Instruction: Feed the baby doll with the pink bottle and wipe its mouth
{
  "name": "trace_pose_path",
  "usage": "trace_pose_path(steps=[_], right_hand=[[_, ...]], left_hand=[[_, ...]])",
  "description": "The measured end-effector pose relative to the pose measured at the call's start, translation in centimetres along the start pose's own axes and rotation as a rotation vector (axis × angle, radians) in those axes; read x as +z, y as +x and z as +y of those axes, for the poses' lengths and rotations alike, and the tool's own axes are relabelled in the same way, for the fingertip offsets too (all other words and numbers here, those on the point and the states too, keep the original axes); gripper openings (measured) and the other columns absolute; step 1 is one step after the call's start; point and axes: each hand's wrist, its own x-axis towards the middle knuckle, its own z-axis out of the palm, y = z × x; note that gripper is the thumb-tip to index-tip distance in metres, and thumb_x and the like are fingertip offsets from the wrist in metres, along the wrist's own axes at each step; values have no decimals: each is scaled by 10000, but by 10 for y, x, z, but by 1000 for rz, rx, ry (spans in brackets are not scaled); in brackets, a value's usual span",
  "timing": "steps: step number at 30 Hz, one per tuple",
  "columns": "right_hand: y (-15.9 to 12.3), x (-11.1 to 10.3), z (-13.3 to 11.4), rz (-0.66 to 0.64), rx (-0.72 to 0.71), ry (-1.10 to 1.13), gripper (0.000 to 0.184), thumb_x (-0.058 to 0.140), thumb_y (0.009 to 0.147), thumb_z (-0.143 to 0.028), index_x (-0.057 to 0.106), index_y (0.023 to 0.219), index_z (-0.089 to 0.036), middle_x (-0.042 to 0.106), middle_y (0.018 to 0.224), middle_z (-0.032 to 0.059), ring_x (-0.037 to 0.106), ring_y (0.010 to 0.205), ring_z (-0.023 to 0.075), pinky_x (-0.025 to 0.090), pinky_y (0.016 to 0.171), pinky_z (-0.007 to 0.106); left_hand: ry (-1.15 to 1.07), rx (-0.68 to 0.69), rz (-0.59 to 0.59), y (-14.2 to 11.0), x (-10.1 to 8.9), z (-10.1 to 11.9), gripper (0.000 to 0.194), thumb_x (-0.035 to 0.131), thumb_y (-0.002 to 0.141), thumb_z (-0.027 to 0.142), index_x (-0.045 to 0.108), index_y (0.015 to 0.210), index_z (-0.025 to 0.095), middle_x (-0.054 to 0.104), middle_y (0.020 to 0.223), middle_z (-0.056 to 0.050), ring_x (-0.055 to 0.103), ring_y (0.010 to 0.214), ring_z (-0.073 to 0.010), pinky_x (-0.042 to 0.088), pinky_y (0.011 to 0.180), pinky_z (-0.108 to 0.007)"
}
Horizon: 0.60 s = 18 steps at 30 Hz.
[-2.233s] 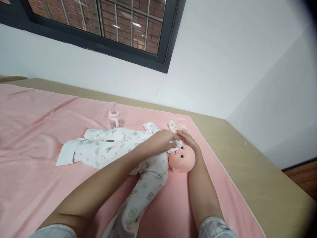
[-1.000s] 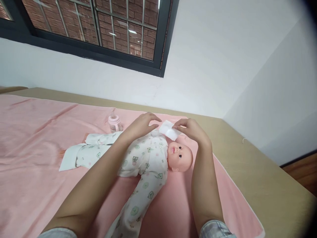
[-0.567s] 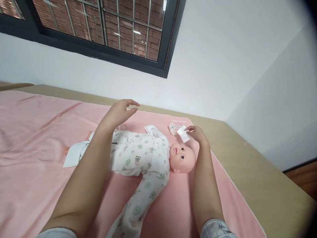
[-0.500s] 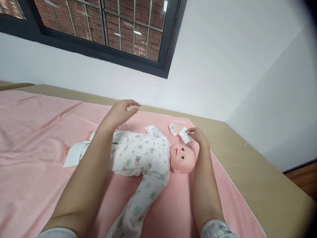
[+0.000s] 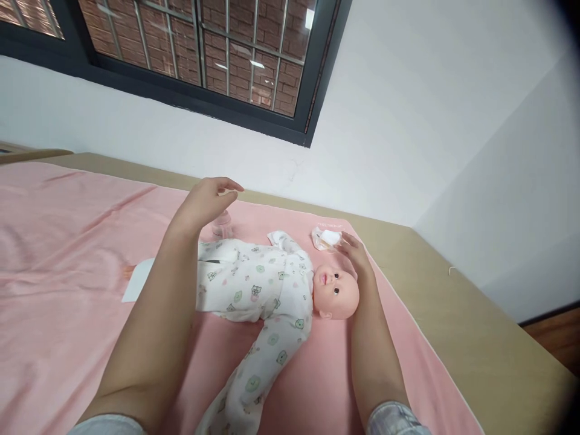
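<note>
"Hands apart, both over the far side of the pink sheet. What has the left hand got?"

"Nothing that I can see. It hangs left of centre in the frame, thumb and fingers loosely parted, with the bottle just beside it, to the lower right."

"And the right hand?"

"Fingers a little spread and bent, no grip showing. Its tips point to the upper left, right at the white cloth. Whether they brush it, I can't tell from where I stand."

"So the cloth sits right of centre?"

"Yes, on the packet, immediately left of those fingertips. The right hand is much the nearer one; the left is well apart, with the doll's raised sleeve between, a bit lower in the frame."

"Which way does the cloth run?"

"It's a small crumpled patch, so no clear long axis. The doll's is plain enough: on its back, feet to the left, head to the right, just below the cloth and beside the right wrist."

"Is the bottle upright?"

"Looks so, though the left hand hides part of it. The doll's other sleeve stretches towards the bottom of the frame, between the forearms."
</note>
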Motion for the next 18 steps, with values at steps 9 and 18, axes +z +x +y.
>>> trace_pose_path(steps=[9,18], right_hand=[[7,-18,17,529,-267,-352,276,425,747,-272,632,889,-155,686,987,81,647,802,179,502,862,371],[-1,-17,53,607,-228,-521,421,448,776,-357,572,1105,-125,553,1172,163,541,1009,245,415,958,399]], left_hand=[[170,-184,13,13,3,-33,541,566,817,175,474,1350,186,517,1313,-126,564,1114,-278,469,911,-397],[263,-348,-143,18,14,-73,992,686,624,45,225,1500,119,445,1294,-292,593,997,-424,471,776,-502]])
